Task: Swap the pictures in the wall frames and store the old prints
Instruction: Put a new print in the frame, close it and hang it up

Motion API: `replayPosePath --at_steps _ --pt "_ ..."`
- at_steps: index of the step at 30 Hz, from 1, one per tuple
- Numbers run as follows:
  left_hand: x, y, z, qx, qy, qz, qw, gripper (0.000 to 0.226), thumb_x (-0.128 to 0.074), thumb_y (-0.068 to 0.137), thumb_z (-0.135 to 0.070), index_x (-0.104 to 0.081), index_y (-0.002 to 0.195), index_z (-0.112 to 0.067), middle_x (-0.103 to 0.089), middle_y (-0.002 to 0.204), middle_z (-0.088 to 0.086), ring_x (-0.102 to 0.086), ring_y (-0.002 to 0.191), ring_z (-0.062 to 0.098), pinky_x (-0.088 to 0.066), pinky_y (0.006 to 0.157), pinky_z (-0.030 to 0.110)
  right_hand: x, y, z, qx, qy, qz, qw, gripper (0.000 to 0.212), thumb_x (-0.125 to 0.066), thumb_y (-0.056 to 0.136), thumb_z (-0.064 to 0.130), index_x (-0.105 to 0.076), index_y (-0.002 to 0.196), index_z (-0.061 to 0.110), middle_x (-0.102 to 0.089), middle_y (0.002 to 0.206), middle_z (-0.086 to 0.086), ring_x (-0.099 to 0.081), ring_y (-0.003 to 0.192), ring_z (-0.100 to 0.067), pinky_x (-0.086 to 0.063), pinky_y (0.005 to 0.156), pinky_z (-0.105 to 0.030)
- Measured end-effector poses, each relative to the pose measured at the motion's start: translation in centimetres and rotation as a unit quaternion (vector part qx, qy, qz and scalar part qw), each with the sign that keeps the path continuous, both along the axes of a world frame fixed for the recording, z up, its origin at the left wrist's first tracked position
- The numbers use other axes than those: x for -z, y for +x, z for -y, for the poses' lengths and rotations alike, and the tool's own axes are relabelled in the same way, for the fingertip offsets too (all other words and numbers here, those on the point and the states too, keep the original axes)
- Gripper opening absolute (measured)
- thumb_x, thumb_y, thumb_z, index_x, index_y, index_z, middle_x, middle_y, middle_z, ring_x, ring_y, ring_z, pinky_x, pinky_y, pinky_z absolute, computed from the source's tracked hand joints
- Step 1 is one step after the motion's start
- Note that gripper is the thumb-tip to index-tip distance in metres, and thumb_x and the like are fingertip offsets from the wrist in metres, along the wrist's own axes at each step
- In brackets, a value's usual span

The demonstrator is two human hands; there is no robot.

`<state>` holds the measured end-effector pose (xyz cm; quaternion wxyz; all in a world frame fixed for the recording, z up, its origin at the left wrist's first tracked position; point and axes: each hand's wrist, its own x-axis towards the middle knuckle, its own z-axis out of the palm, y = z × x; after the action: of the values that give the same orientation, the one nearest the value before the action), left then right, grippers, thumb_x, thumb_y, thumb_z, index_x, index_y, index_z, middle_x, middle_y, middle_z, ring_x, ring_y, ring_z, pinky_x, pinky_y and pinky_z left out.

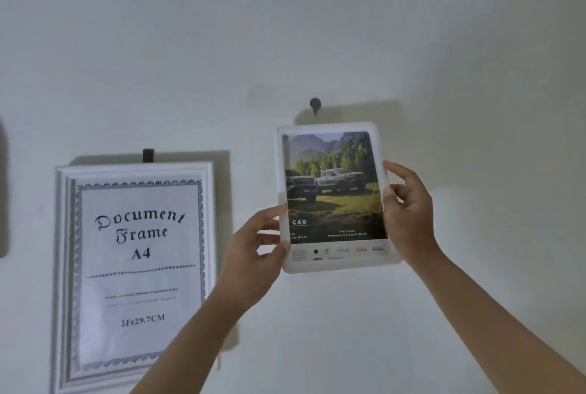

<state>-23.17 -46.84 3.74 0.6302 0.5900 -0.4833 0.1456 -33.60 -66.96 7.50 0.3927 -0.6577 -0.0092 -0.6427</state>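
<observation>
Head cam: I see both hands up at the wall [444, 44]. L hand [253, 254] has its fingers curled on the left edge of the small white frame [333, 265], low down. R hand [409, 216] pinches the right edge w/ thumb in front. The frame holds a truck pic [333, 184] & sits just under a dark wall hook [315, 104], a bit tilted. To the left hangs a bigger white frame [133, 270] w/ the "Document Frame A4" sheet, on a black hanger [148, 155].

The light is dim and bluish. Soft shadows fall up and to the right of the frames on the wall [444, 44]. The picture is slightly soft, and its corners darken.
</observation>
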Motion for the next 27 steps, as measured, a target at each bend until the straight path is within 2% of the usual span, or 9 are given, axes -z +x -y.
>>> replayPosePath --at_steps 2,3,9,12,15,18,21,23,27 --pt "-2.3 0.9 0.9 -0.011 -0.018 0.024 0.999 0.050 -0.060 0.083 0.004 -0.059 0.110 -0.038 -0.063 0.102 0.002 -0.063 0.083 0.010 -0.055 0.067 0.021 -2.4 1.2 1.0 -0.015 -0.006 0.014 1.000 0.040 -0.044 0.093 -0.001 -0.053 0.120 0.026 -0.064 0.089 -0.018 -0.063 0.078 -0.031 -0.056 0.060 -0.039" --pt "-3.2 1.3 1.2 -0.017 -0.023 0.032 0.999 0.050 -0.061 0.083 0.003 -0.059 0.109 -0.040 -0.063 0.101 0.002 -0.063 0.081 0.010 -0.055 0.065 0.020 -3.3 1.8 1.4 -0.020 -0.009 0.020 1.000 0.040 -0.044 0.093 -0.001 -0.053 0.120 0.026 -0.063 0.091 -0.019 -0.063 0.081 -0.032 -0.056 0.060 -0.039" --pt "-5.1 3.7 2.0 -0.056 -0.025 0.057 0.996 0.048 -0.060 0.083 0.003 -0.057 0.111 -0.036 -0.062 0.103 0.000 -0.063 0.080 0.011 -0.051 0.058 0.012 -5.3 5.3 2.7 -0.041 -0.022 0.034 0.998 0.040 -0.044 0.093 -0.002 -0.053 0.121 0.026 -0.062 0.090 -0.018 -0.062 0.079 -0.027 -0.054 0.051 -0.025" --pt "-4.5 4.7 2.5 -0.077 -0.002 0.066 0.995 0.048 -0.061 0.083 0.001 -0.057 0.113 -0.037 -0.061 0.104 -0.002 -0.063 0.080 0.004 -0.050 0.062 0.011 -4.2 6.7 3.5 -0.049 -0.009 0.039 0.998 0.041 -0.044 0.093 -0.003 -0.053 0.121 0.024 -0.063 0.084 -0.015 -0.059 0.068 -0.022 -0.048 0.048 -0.020" --pt "-3.6 5.5 3.3 -0.089 0.005 0.086 0.992 0.050 -0.061 0.082 0.000 -0.058 0.114 -0.037 -0.061 0.105 -0.001 -0.063 0.085 0.005 -0.052 0.067 0.016 -3.0 7.5 4.2 -0.039 0.009 0.056 0.998 0.040 -0.045 0.092 -0.003 -0.055 0.121 0.023 -0.058 0.070 -0.009 -0.052 0.052 -0.008 -0.043 0.048 -0.016" --pt "-3.3 5.8 3.8 -0.096 -0.007 0.094 0.991 0.050 -0.061 0.081 0.002 -0.059 0.115 -0.035 -0.063 0.105 0.002 -0.065 0.088 0.008 -0.051 0.072 0.013 -2.9 7.7 4.5 -0.028 0.016 0.060 0.998 0.036 -0.047 0.093 0.001 -0.055 0.122 0.021 -0.062 0.074 -0.014 -0.051 0.052 -0.005 -0.045 0.051 -0.014" --pt "-3.2 5.8 4.0 -0.109 -0.016 0.099 0.989 0.051 -0.061 0.081 0.002 -0.057 0.112 -0.038 -0.063 0.104 -0.001 -0.064 0.088 0.003 -0.051 0.075 0.011 -2.8 7.7 4.6 -0.005 -0.007 0.060 0.998 0.035 -0.048 0.094 0.003 -0.054 0.123 0.021 -0.058 0.071 -0.012 -0.048 0.052 -0.005 -0.042 0.052 -0.010" --pt "-2.9 5.5 4.1 -0.123 -0.027 0.111 0.986 0.051 -0.061 0.082 0.001 -0.056 0.112 -0.040 -0.061 0.103 -0.003 -0.062 0.089 0.001 -0.053 0.078 0.016 -2.3 7.7 4.7 0.017 -0.026 0.057 0.998 0.034 -0.048 0.094 0.007 -0.054 0.124 0.021 -0.056 0.069 -0.005 -0.050 0.055 -0.005 -0.042 0.053 -0.009" --pt "-2.1 5.4 4.3 -0.166 -0.022 0.163 0.972 0.051 -0.064 0.082 -0.005 -0.054 0.126 -0.029 -0.047 0.109 -0.007 -0.057 0.090 0.004 -0.054 0.079 0.018 -1.1 7.7 4.7 0.047 -0.023 0.046 0.998 0.032 -0.052 0.093 0.011 -0.056 0.123 0.022 -0.062 0.086 -0.001 -0.060 0.079 -0.013 -0.047 0.063 -0.009"
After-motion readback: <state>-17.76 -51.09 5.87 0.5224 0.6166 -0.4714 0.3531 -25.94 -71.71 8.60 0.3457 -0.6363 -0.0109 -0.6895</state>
